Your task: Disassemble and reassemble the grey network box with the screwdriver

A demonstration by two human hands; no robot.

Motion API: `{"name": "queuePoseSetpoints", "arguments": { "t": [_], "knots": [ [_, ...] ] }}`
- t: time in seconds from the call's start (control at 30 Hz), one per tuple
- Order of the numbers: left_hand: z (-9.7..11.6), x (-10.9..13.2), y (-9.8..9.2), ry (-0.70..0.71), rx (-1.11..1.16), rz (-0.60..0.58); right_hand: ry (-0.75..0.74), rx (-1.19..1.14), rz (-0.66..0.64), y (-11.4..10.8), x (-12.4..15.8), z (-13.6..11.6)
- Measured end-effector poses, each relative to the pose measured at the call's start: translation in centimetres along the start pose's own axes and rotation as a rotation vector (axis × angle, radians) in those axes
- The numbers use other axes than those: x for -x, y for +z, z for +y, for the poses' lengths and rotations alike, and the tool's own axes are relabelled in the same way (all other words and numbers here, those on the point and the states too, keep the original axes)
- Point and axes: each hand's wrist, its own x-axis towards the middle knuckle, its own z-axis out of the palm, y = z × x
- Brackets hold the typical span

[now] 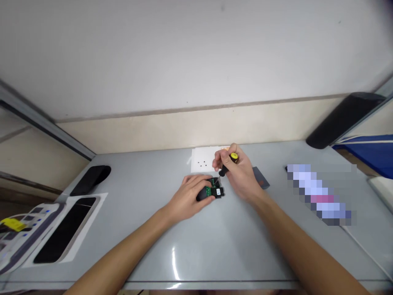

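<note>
My left hand [188,196] is closed around a small black device [211,191] with its green circuit board exposed, pinning it to the grey table [215,241]. My right hand [238,172] grips a screwdriver [229,163] with a black and yellow handle, its tip pointing down onto the circuit board. Just behind the hands lies a white sheet of paper [202,162] with a few tiny dark screws [202,164] on it.
A dark grey card-like piece [261,178] lies right of my right hand. A black pouch [91,178] and a white device with a black screen [61,231] sit at the left. A black cylinder [344,119] leans at the far right, near a blue object [371,153].
</note>
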Motion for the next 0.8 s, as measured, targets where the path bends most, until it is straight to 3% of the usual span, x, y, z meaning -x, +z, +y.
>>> {"name": "queuePoseSetpoints", "arguments": {
  "t": [0.13, 0.33, 0.6, 0.8],
  "knots": [
    [-0.1, 0.0, 0.0, 0.013, -0.007, 0.006, -0.022, 0.087, 0.038, 0.0, -0.2, 0.4],
    [-0.2, 0.1, 0.1, 0.013, -0.002, 0.006, 0.088, -0.080, -0.038, -0.1, -0.1, -0.7],
    [-0.1, 0.1, 0.0, 0.009, -0.007, 0.001, 0.038, -0.040, 0.033, -0.3, -0.4, 0.4],
    [0.0, 0.0, 0.0, 0.002, 0.019, 0.006, 0.076, -0.075, -0.051, -0.5, -0.2, -0.4]
  ]
}}
